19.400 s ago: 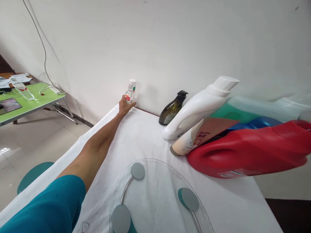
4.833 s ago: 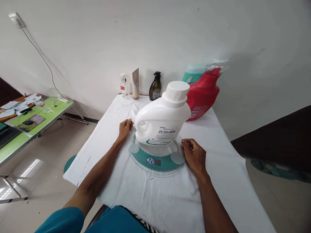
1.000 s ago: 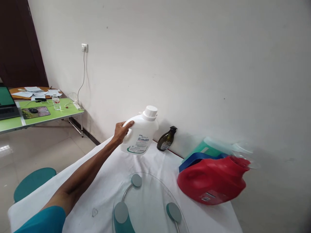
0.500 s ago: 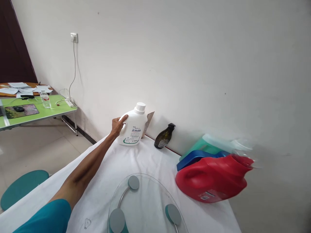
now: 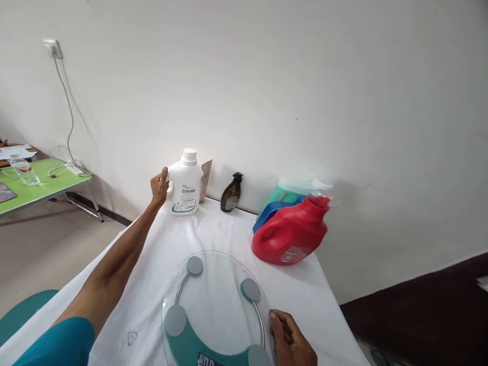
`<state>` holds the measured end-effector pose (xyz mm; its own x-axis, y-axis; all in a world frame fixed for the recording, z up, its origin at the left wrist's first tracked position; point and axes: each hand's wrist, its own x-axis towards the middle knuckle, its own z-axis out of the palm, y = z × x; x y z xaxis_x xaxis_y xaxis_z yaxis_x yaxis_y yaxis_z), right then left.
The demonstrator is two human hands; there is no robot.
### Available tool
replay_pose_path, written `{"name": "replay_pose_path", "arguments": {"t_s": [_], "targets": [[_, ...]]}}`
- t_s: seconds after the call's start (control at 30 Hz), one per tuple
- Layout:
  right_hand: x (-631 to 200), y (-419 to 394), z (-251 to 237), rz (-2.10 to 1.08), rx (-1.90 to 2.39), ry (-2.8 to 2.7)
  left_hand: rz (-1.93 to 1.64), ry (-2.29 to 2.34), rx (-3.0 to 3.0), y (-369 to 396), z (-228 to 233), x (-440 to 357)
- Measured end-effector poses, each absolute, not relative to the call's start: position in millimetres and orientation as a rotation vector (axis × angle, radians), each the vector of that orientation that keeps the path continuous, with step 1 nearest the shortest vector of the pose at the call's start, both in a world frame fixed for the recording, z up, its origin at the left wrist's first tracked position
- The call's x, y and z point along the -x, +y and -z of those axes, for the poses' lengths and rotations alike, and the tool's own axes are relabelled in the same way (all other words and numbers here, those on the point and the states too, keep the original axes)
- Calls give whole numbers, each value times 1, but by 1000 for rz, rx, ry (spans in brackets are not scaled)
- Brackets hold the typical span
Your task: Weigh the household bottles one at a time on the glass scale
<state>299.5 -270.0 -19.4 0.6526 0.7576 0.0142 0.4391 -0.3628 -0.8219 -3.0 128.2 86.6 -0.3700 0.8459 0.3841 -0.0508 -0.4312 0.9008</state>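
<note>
My left hand (image 5: 159, 186) reaches to the far left corner of the white-clothed table (image 5: 160, 264) and grips the handle of a white detergent jug (image 5: 185, 183), which stands upright on the cloth by the wall. My right hand (image 5: 292, 341) rests loosely curled beside the right rim of a round glass scale (image 5: 213, 310) with a teal base, touching or almost touching it. Nothing lies on the scale.
Behind the white jug leans a tan tube (image 5: 206, 175); a dark pump bottle (image 5: 231, 193) stands to its right. A red jug (image 5: 292, 234), a blue one (image 5: 272, 213) and a teal one (image 5: 287, 190) crowd the back right. A green side table (image 5: 41, 183) and a teal stool (image 5: 21, 315) are at left.
The white jug has gone from held in the air to standing on the cloth by the wall, my left hand still on its handle. My right hand has come into view beside the scale.
</note>
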Motion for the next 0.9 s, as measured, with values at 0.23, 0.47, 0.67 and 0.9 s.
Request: {"name": "replay_pose_path", "arguments": {"t_s": [0.23, 0.47, 0.67, 0.9], "targets": [[-296, -267, 13, -449, 1995, -996, -2371, 1216, -1639, 47, -122, -30], [-291, -268, 13, -472, 1967, -967, -1289, 615, -2123, -25, -122, -135], [-289, -270, 8, -491, 1912, -995, -1007, 767, -2042, -13, -109, -207], [-292, -270, 11, -479, 1854, -1027, -1178, 1563, -1745, 59, -108, -226]]}}
